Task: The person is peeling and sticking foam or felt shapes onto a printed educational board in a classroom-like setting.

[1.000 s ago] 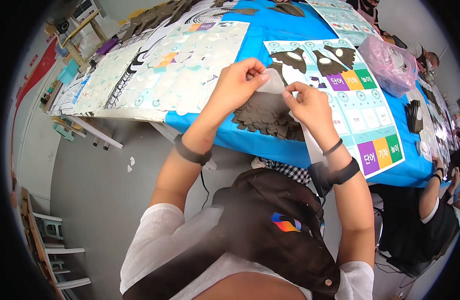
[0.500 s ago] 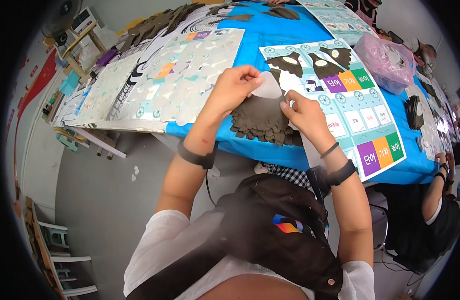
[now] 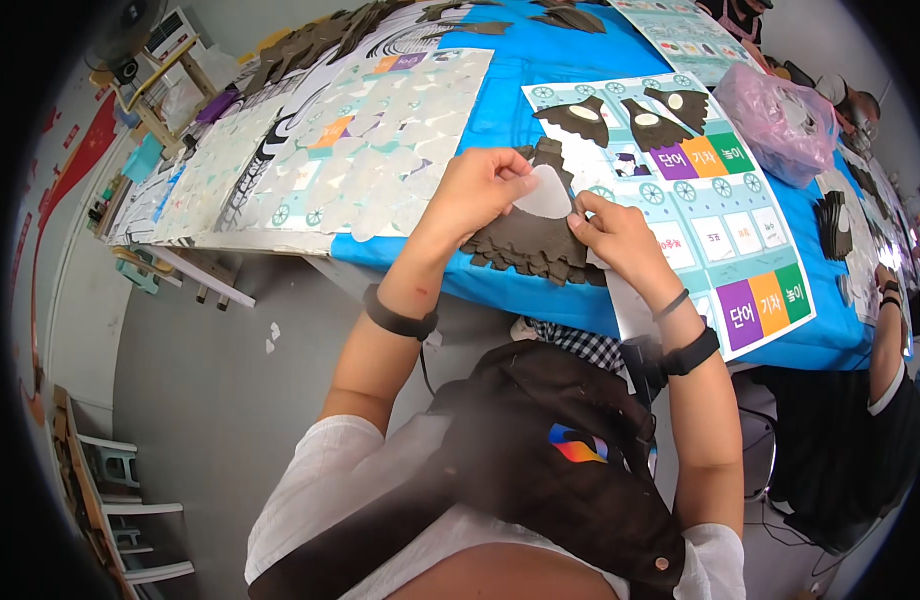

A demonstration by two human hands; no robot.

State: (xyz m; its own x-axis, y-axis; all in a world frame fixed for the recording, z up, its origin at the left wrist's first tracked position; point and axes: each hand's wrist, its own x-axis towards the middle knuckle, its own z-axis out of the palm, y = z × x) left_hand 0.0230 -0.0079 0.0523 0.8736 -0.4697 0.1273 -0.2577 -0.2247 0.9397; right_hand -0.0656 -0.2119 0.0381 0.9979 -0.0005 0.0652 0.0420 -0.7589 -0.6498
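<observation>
My left hand (image 3: 472, 197) pinches the upper left edge of a whitish, rounded patch (image 3: 547, 197) between thumb and fingertips. The patch lies over or just above a stack of dark brown fabric pieces (image 3: 525, 243) with scalloped edges, at the table's front edge. To the right, my right hand (image 3: 625, 240) is closed, thumb and forefinger together at the patch's lower right edge and the stack. Whether it grips the patch or the top fabric piece is hidden by the fingers.
Left of the stack, many similar pale patches (image 3: 390, 140) cover a printed sheet. Dark pieces with white ovals (image 3: 657, 125) lie on a colourful printed sheet (image 3: 700, 230) at right, near a pink plastic bag (image 3: 775, 125). Another person's arm (image 3: 886, 335) reaches in at far right.
The patch has come down and slightly right, over the dark stack and close to my right hand. My left hand has moved with it; my right hand has shifted slightly.
</observation>
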